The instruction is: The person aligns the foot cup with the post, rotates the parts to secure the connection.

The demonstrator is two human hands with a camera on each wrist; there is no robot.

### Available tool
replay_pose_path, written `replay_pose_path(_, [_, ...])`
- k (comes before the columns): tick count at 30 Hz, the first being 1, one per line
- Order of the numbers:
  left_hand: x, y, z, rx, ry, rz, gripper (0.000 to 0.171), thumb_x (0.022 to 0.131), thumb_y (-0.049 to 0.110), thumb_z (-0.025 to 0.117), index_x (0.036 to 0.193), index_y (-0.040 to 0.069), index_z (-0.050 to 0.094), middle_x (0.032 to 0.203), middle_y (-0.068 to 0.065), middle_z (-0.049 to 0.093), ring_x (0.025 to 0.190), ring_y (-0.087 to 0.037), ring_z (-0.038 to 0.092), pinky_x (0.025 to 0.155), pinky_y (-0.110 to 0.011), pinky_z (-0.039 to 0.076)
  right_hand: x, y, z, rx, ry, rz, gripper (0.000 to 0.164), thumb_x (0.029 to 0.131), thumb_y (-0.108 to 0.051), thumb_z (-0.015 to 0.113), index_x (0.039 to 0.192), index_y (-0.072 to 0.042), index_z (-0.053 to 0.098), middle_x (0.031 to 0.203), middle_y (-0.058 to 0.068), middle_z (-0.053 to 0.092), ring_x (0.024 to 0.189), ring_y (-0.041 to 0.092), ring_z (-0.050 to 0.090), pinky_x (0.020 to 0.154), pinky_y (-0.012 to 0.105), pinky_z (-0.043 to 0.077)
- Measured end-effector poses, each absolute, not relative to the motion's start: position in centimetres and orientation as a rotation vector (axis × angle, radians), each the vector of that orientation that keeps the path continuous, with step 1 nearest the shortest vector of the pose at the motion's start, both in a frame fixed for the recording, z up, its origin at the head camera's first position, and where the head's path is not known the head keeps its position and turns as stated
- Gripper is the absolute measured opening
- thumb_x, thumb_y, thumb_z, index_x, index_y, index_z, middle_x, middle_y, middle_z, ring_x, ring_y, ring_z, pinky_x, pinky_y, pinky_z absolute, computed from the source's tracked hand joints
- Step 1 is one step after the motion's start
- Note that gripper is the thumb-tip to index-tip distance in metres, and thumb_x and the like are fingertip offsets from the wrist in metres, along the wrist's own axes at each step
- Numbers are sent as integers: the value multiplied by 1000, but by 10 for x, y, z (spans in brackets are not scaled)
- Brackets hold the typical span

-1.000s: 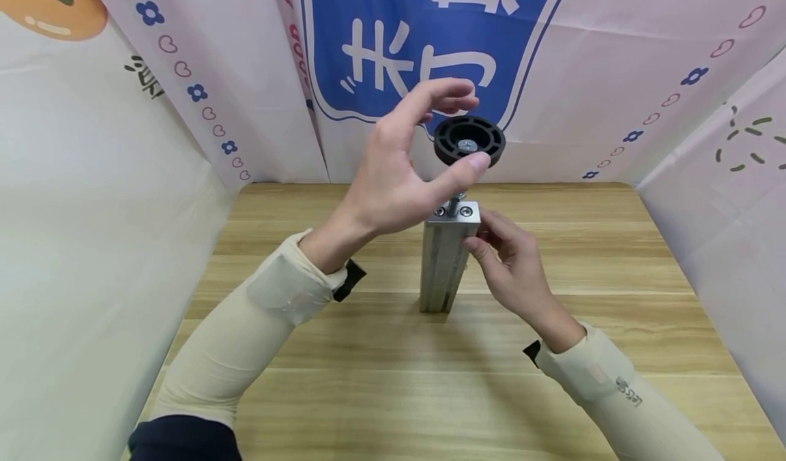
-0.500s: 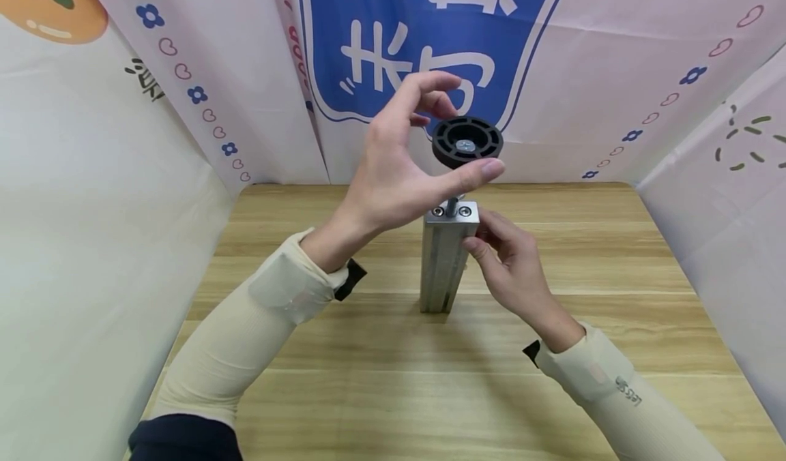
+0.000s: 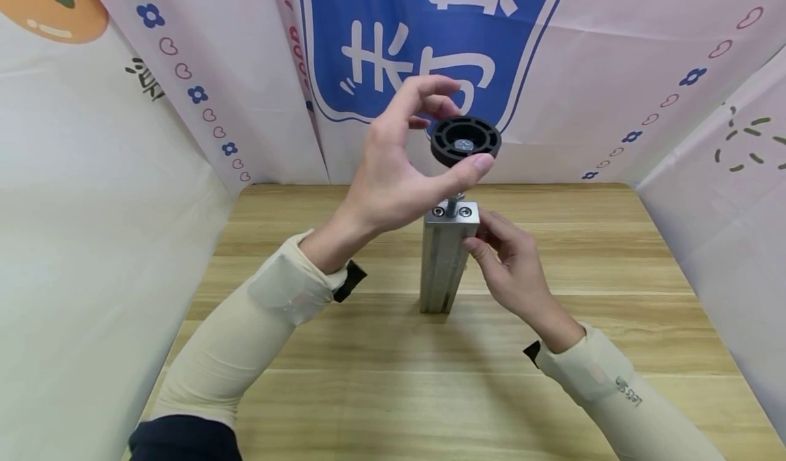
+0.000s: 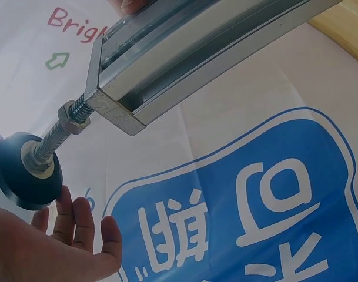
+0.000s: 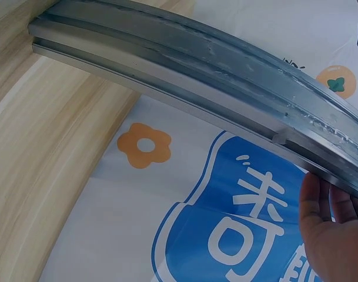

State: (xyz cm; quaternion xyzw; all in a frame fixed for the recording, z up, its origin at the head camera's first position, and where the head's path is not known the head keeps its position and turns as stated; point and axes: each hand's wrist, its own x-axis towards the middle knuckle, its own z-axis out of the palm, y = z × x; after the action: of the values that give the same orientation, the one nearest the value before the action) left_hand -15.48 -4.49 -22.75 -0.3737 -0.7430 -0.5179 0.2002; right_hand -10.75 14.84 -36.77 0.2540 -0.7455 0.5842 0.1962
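Note:
A silver aluminium profile stands upright on the wooden table, with an end plate fastened on top. From the plate rises a threaded stud carrying a nut and a round black levelling foot. My left hand holds the foot by its rim, thumb at the near side and fingers at the far side. My right hand grips the profile near its top from the right, its fingers partly hidden behind it. In the right wrist view, fingertips lie against the profile's edge.
The wooden table surrounds the profile's base. A printed cloth with a blue sign forms the back wall, close behind the left hand. White cloth sides flank the table.
My left thumb and fingers have shifted along the foot's rim; the thumb reached farther right half a second ago and is now drawn back. The right hand and profile stay nearly still.

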Motion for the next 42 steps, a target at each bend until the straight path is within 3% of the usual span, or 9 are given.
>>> replay_pose_path(7, [-155, -48, -228, -1104, -2049, -1547, 63, 85, 22, 78, 139, -1, 54, 123, -12, 72, 120, -13, 63, 106, -35, 44, -107, 148, -367, 703, -2092, 1631, 45, 94, 12, 65, 138, 3, 65, 118, 11, 72, 90, 8, 62, 80, 17, 55])
replay_pose_path(14, [-157, -49, -228, -1182, -2018, -1635, 59, 89, 21, 66, 140, -5, 52, 128, -17, 73, 127, -17, 62, 109, -37, 45, -108, 147, -367, 714, -2066, 1641, 43, 94, 11, 65, 137, 5, 65, 116, 7, 73, 90, 8, 63, 80, 18, 55])
replay_pose_path(18, [-156, -49, -227, -1207, -2030, -1714, 53, 91, 14, 60, 140, -5, 51, 132, -19, 71, 131, -19, 61, 114, -36, 42, -109, 147, -367, 715, -2073, 1632, 43, 94, 12, 65, 137, 5, 65, 114, 19, 72, 89, 8, 63, 79, 17, 55])
replay_pose_path(22, [-156, -48, -227, -1242, -2032, -1741, 53, 93, 12, 56, 142, -7, 49, 136, -20, 69, 133, -21, 61, 117, -36, 39, -109, 148, -368, 715, -2072, 1628, 43, 95, 11, 65, 137, 5, 65, 114, 19, 72, 88, 8, 63, 79, 17, 55])
replay_pose_path(31, [-154, -47, -228, -1165, -2050, -1630, 60, 89, 20, 72, 141, -2, 52, 136, -16, 68, 128, -14, 61, 109, -35, 44, -110, 148, -370, 738, -2049, 1637, 43, 93, 12, 66, 136, 4, 66, 114, -4, 71, 86, 9, 60, 76, 18, 53])
replay_pose_path(42, [-154, -44, -226, -1044, -2042, -1599, 81, 78, 17, 90, 144, -1, 47, 122, -14, 70, 114, -16, 65, 105, -32, 49, -109, 148, -370, 729, -2061, 1643, 45, 93, 11, 67, 137, 4, 65, 117, -7, 70, 87, 9, 61, 77, 18, 53])
